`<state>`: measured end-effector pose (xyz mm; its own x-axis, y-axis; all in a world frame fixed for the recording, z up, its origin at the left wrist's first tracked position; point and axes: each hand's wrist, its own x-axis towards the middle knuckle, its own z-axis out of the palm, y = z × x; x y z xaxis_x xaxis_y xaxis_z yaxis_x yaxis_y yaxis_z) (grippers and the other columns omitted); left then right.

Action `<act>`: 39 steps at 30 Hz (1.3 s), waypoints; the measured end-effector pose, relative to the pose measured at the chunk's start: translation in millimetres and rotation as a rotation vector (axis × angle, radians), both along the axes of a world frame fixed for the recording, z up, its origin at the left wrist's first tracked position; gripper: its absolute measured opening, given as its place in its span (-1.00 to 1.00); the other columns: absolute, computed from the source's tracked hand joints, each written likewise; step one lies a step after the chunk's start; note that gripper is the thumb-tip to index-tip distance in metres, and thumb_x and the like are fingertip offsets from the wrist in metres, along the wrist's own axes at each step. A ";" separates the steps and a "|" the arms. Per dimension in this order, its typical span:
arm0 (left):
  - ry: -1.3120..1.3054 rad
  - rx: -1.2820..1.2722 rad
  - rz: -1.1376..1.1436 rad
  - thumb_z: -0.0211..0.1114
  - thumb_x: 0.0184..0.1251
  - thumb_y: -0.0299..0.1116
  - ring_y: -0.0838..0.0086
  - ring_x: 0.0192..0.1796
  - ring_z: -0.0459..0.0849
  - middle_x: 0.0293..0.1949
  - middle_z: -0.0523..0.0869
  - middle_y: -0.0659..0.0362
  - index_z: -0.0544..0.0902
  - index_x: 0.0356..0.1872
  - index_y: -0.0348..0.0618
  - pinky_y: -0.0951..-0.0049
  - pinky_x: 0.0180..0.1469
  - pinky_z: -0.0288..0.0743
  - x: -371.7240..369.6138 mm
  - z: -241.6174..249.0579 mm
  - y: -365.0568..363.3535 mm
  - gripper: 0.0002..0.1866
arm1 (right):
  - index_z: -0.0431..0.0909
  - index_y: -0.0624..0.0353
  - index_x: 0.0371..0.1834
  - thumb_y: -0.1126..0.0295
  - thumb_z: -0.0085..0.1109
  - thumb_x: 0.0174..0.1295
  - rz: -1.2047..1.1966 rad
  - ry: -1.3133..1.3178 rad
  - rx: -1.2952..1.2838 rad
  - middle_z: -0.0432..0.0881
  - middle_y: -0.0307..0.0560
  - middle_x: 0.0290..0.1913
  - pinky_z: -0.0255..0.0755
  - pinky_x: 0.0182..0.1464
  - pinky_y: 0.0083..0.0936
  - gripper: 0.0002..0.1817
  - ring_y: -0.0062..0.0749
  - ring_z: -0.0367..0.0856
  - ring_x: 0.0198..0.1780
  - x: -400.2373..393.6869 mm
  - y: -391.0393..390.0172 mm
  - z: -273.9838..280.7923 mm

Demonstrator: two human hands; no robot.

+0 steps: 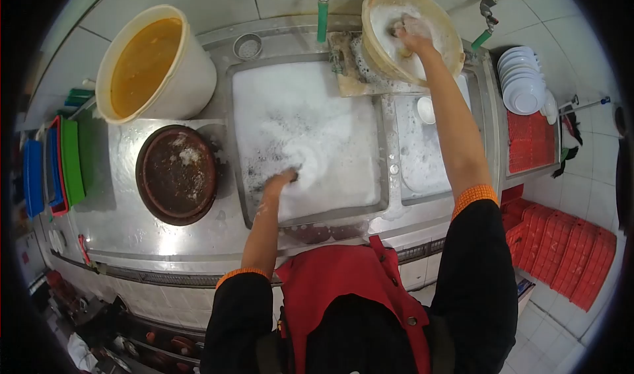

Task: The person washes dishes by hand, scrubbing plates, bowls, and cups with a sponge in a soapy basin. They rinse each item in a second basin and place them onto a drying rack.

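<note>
My left hand point(282, 179) dips into the foam of the large left sink basin point(383, 169), and suds hide its fingers. Up at the back, my right hand point(415, 33) reaches into a round cream-coloured tub point(451, 32) holding white suds. Its fingers are curled around something wet and dark at the edge, which I cannot make out. The tub rests on a worn, stained board point(350, 86) laid across the sink's back edge. A small white dish point(426, 110) sits in the foamy right sink basin point(413, 156) below my right forearm.
On the left stand a tall bucket point(201, 76) of orange-brown liquid and a round brown pan point(175, 205) with residue. Green-ended taps point(322, 20) overhang the back. Stacked white plates point(525, 90) and red crates point(561, 248) are at right; coloured trays point(69, 159) at far left.
</note>
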<state>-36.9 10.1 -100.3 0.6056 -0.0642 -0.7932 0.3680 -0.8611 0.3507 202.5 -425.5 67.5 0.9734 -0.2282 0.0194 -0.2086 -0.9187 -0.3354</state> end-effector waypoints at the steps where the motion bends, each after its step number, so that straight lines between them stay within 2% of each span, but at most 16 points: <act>1: -0.030 -0.021 0.052 0.08 0.13 0.24 0.12 0.27 0.32 0.19 0.37 -0.17 0.33 0.25 -0.11 0.28 0.23 0.22 7.9 33.0 -3.9 -0.23 | 0.40 0.03 0.15 0.03 -0.03 0.15 0.003 -0.194 -0.156 0.46 0.10 0.08 0.28 0.13 -0.32 -0.48 -0.05 0.40 0.11 -11.4 12.9 27.9; 3: -0.152 -0.092 0.175 0.09 0.12 0.25 0.12 0.27 0.33 0.19 0.37 -0.18 0.33 0.24 -0.11 0.29 0.23 0.23 19.5 86.9 -11.5 -0.22 | 0.38 0.01 0.18 0.00 0.02 0.11 0.006 -0.402 -0.308 0.41 0.09 0.13 0.32 0.08 -0.32 -0.43 -0.07 0.39 0.11 -48.4 50.6 91.6; 5: -0.324 -0.215 0.249 0.11 0.12 0.24 0.11 0.19 0.40 0.16 0.40 -0.17 0.37 0.20 -0.09 0.25 0.15 0.29 21.0 103.1 -14.5 -0.26 | 0.35 0.03 0.21 -0.01 0.01 0.15 -0.192 -0.445 0.142 0.37 0.12 0.16 0.30 0.11 -0.32 -0.41 -0.12 0.36 0.14 -103.6 101.6 140.6; 7: -0.495 -0.338 0.311 0.13 0.11 0.23 0.11 0.11 0.48 0.13 0.43 -0.17 0.40 0.16 -0.06 0.21 0.07 0.36 23.2 112.7 -19.0 -0.30 | 0.32 0.11 0.22 -0.01 0.03 0.17 -0.123 -0.481 0.525 0.37 0.11 0.15 0.26 0.15 -0.35 -0.39 -0.19 0.34 0.16 -150.0 132.0 136.7; 11: -0.198 -0.965 0.797 0.28 0.15 0.00 0.29 0.02 0.49 -0.02 0.49 0.05 0.23 0.15 0.05 0.21 -0.03 0.43 11.8 153.4 -34.3 -0.38 | 0.30 0.22 0.21 0.07 0.03 0.22 -0.135 -0.269 0.979 0.34 0.07 0.19 0.12 0.25 -0.35 -0.42 -0.18 0.28 0.23 -228.6 192.4 43.2; 13: -0.152 -1.428 1.050 0.23 0.23 -0.08 0.35 0.04 0.47 0.05 0.43 0.08 0.15 0.17 0.08 0.26 -0.03 0.44 0.6 168.9 -50.4 -0.42 | 0.34 0.18 0.19 0.16 0.07 0.20 -0.112 -0.364 1.022 0.34 0.07 0.19 0.10 0.26 -0.34 -0.48 -0.13 0.28 0.21 -261.4 240.9 14.2; 16: -0.295 -1.565 0.951 -0.01 0.37 -0.15 0.39 0.07 0.43 0.07 0.39 0.10 0.18 0.15 0.04 0.38 0.08 0.39 -27.8 160.9 -72.0 -0.60 | 0.46 0.10 0.07 0.44 0.15 0.01 0.315 -0.612 0.304 0.40 0.01 0.11 0.27 0.10 -0.36 -0.54 -0.05 0.36 0.06 -288.8 281.1 77.7; 20: -0.408 -1.697 0.902 -0.06 0.33 -0.22 0.36 0.09 0.43 0.06 0.41 0.07 0.25 0.11 -0.04 0.38 0.11 0.37 -33.7 180.5 -75.6 -0.64 | 0.49 0.18 -0.14 0.59 0.08 -0.13 -0.008 -0.643 0.522 0.51 0.02 -0.04 0.35 -0.01 -0.37 -0.63 -0.12 0.48 -0.05 -255.6 268.6 43.0; 23: -0.548 -1.729 0.909 0.00 0.27 -0.25 0.34 0.10 0.43 0.05 0.41 0.07 0.25 0.11 -0.08 0.35 0.12 0.37 -29.4 219.5 -79.8 -0.60 | 0.48 0.15 -0.10 0.23 0.02 0.24 -0.326 -0.165 1.503 0.59 -0.12 -0.13 0.42 -0.05 -0.32 -0.72 -0.25 0.55 -0.08 -269.1 250.2 61.5; 24: -0.822 -1.495 0.637 0.01 0.27 -0.27 0.31 0.13 0.38 0.06 0.39 0.05 0.23 0.12 -0.14 0.32 0.19 0.26 -22.2 208.9 -84.0 -0.58 | 0.48 0.15 -0.10 0.23 0.02 0.24 -0.315 -0.171 1.497 0.59 -0.12 -0.13 0.42 -0.05 -0.32 -0.72 -0.25 0.55 -0.08 -271.4 251.7 66.7; 26: -0.929 -1.340 0.483 0.01 0.27 -0.27 0.31 0.15 0.35 0.05 0.39 0.05 0.22 0.14 -0.15 0.31 0.23 0.19 -16.5 185.7 -85.5 -0.57 | 0.46 0.16 -0.06 0.02 -0.11 0.31 -0.407 0.111 2.426 0.61 -0.12 -0.18 0.48 -0.11 -0.34 -0.58 -0.29 0.59 -0.18 -280.7 252.8 70.9; 29: -1.010 -1.206 0.366 -0.01 0.32 -0.22 0.29 0.19 0.28 0.03 0.37 0.03 0.21 0.15 -0.20 0.32 0.30 0.01 -26.7 168.4 -98.2 -0.56 | 0.43 0.19 -0.01 0.03 -0.02 0.27 -0.383 0.010 2.356 0.61 -0.10 -0.17 0.50 -0.14 -0.37 -0.55 -0.30 0.59 -0.21 -266.2 235.6 41.4; 33: -0.501 -1.326 0.739 -0.02 0.36 -0.14 0.36 0.15 0.37 0.06 0.40 0.09 0.28 0.11 -0.20 0.32 0.23 0.19 -33.2 157.6 -110.6 -0.57 | 0.43 0.19 0.02 0.03 0.02 0.24 -0.489 -0.082 2.255 0.60 -0.05 -0.17 0.52 -0.18 -0.38 -0.53 -0.30 0.61 -0.26 -266.7 224.9 2.5; 36: -0.009 -1.382 0.969 -0.03 0.36 -0.11 0.34 0.07 0.48 0.02 0.49 0.11 0.34 0.09 -0.20 0.27 0.12 0.34 -26.7 119.2 -112.7 -0.58 | 0.57 0.27 -0.22 0.00 0.08 0.19 -0.595 0.022 1.351 0.61 0.04 -0.36 0.49 -0.34 -0.37 -0.53 -0.33 0.61 -0.34 -290.7 220.9 -8.0; 37: 0.173 -1.293 1.020 -0.01 0.35 -0.10 0.33 -0.01 0.56 -0.03 0.55 0.12 0.39 0.05 -0.19 0.26 0.05 0.43 -23.9 102.4 -115.5 -0.59 | 0.57 0.27 -0.22 0.00 0.08 0.19 -0.608 0.022 1.342 0.61 0.04 -0.36 0.49 -0.34 -0.37 -0.53 -0.33 0.61 -0.34 -298.6 216.0 -9.7; 39: 0.316 -1.307 1.178 0.12 0.28 -0.15 0.38 -0.23 0.62 -0.29 0.61 0.09 0.53 -0.18 -0.21 0.34 -0.18 0.52 -29.3 94.3 -121.3 -0.69 | 0.58 0.34 -0.32 0.01 0.08 0.19 -0.349 0.216 0.733 0.61 0.02 -0.44 0.45 -0.32 -0.38 -0.51 -0.33 0.60 -0.35 -308.8 203.6 -13.6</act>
<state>-66.2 -111.2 -6.0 0.6421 -0.3729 -0.6698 0.7044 0.6317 0.3236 -106.3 -221.9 53.9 0.8099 -0.3988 -0.4301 -0.5687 -0.3544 -0.7423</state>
